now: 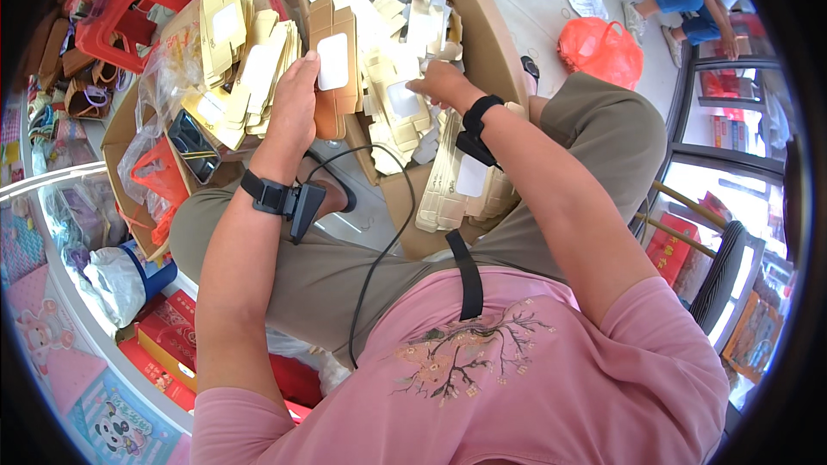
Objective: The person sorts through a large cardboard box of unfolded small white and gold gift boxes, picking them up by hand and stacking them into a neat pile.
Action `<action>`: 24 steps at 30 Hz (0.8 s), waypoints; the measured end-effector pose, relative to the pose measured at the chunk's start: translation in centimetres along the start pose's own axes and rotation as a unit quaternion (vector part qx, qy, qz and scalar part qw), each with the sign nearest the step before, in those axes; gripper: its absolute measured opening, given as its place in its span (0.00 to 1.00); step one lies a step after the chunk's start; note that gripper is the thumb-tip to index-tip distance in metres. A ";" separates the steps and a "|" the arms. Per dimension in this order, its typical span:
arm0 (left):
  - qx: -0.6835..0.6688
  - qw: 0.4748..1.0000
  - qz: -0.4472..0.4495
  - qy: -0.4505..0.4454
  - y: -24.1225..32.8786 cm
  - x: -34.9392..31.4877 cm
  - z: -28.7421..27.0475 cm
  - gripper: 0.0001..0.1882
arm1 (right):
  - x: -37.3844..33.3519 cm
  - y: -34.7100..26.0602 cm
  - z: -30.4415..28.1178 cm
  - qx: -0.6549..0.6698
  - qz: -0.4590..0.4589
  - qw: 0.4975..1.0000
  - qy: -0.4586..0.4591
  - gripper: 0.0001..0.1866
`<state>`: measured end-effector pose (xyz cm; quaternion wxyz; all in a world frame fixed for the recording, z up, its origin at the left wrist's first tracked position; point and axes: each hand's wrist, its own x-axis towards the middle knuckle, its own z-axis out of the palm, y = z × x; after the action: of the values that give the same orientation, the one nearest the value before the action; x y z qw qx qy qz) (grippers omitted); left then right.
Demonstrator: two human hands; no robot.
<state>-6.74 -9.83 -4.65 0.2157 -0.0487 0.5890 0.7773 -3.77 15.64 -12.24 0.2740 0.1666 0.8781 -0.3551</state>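
My left hand (297, 102) is closed on the left edge of a flattened gold-brown carton (346, 105) with a whitish window panel. Its fingertips are partly hidden. To the right, my right hand (448, 86) has its fingers bent at the edge of a pale yellow folded carton (398, 127), also with a pale panel; the pinch is partly covered by the hand itself. Both cartons are over a large brown cardboard box (495, 13) filled with similar pale cartons. More flat cartons (457, 181) lie against the box's near side, by my right forearm.
A stack of flat cartons (263, 73) rests left of my left hand, near a dark phone (195, 148). A red stool (129, 21) stands at the far left. A black cable (407, 215) loops across my lap. A red plastic bag (600, 50) and another person's legs are at the far right.
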 end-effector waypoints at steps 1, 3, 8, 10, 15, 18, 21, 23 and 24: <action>-0.002 1.000 0.000 0.007 0.0 0.0 0.0 0.17 | -0.3 0.0 0.4 -0.017 0.009 1.000 -0.003 0.28; 0.003 1.000 -0.003 0.004 -0.1 0.0 -0.1 0.17 | -0.6 0.2 1.4 -0.030 0.005 0.999 0.017 0.28; 0.018 1.000 -0.012 -0.003 -0.3 0.3 -0.1 0.16 | 0.3 0.4 1.9 -0.036 0.045 0.998 0.002 0.27; 0.016 1.000 -0.020 0.002 -0.3 0.3 0.0 0.15 | 0.3 0.5 1.7 -0.066 0.024 0.997 0.016 0.25; 0.022 1.000 -0.021 0.000 -0.5 0.4 0.2 0.15 | 0.5 0.9 1.4 -0.080 0.013 0.997 0.004 0.23; 0.023 1.000 -0.015 -0.006 -0.5 0.4 0.4 0.15 | -0.1 1.8 1.0 -0.017 -0.014 1.000 0.015 0.19; 0.031 0.999 -0.015 -0.002 -0.5 0.3 0.3 0.15 | -1.3 1.4 -0.4 0.103 -0.030 0.994 -0.029 0.14; 0.036 0.999 -0.018 0.003 -0.5 0.1 0.1 0.14 | -2.3 0.7 -1.4 0.178 -0.025 0.981 -0.073 0.14; 0.035 0.999 -0.021 -0.001 -0.6 0.1 0.1 0.14 | -2.7 0.6 -1.8 0.177 -0.026 0.981 -0.070 0.14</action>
<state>-6.59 -9.54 -5.14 0.2342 -0.0523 0.6144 0.7516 -1.99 17.04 -9.86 0.2916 0.1641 0.7841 -0.5227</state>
